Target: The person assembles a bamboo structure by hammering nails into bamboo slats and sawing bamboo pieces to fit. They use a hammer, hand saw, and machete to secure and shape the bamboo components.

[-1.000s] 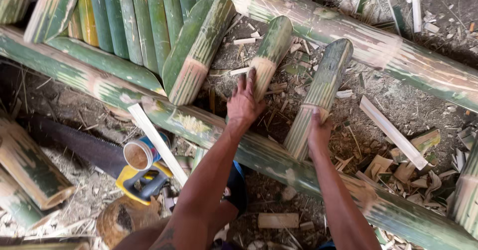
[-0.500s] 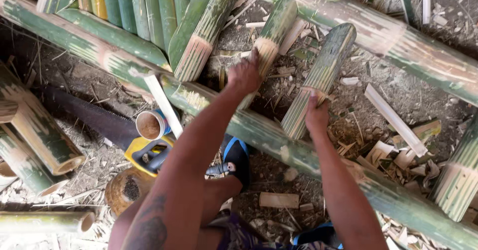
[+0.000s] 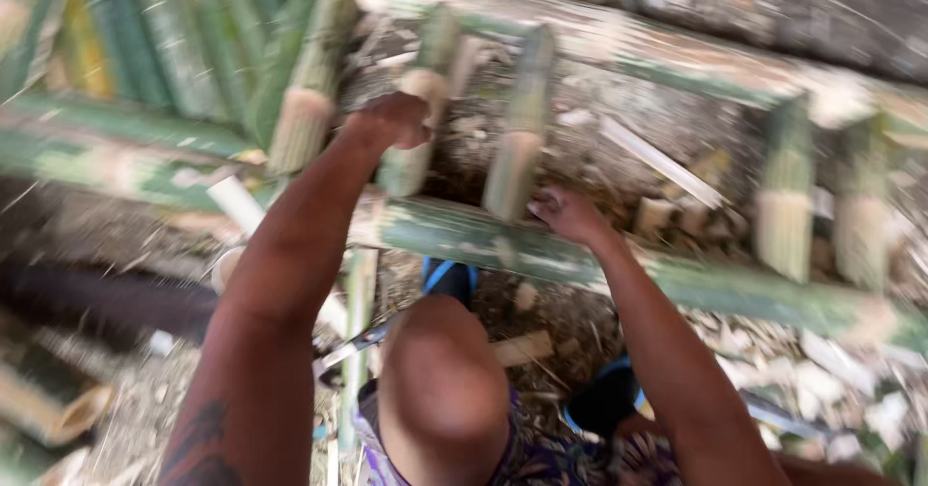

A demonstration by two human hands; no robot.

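The view is motion-blurred. My left hand (image 3: 391, 120) is curled into a fist on the lower cut end of a split green bamboo slat (image 3: 432, 56) that leans across two long poles. My right hand (image 3: 570, 215) sits at the lower end of a second bamboo slat (image 3: 522, 109) just to its right, fingers against the slat's pale cut end, where it meets the near bamboo pole (image 3: 696, 283). The two slats lie side by side with a gap between them.
A far bamboo pole (image 3: 677, 60) runs across the top. Several slats (image 3: 193, 70) are packed together at the left, and two more slats (image 3: 788, 196) lean at the right. My knee (image 3: 440, 380) and a blue sandal (image 3: 449, 278) are below. Chips and offcuts litter the ground.
My left hand went from lying open by the left slat to a fist on its end. My right hand stayed at the other slat's base. The camera swung, blurring the view.
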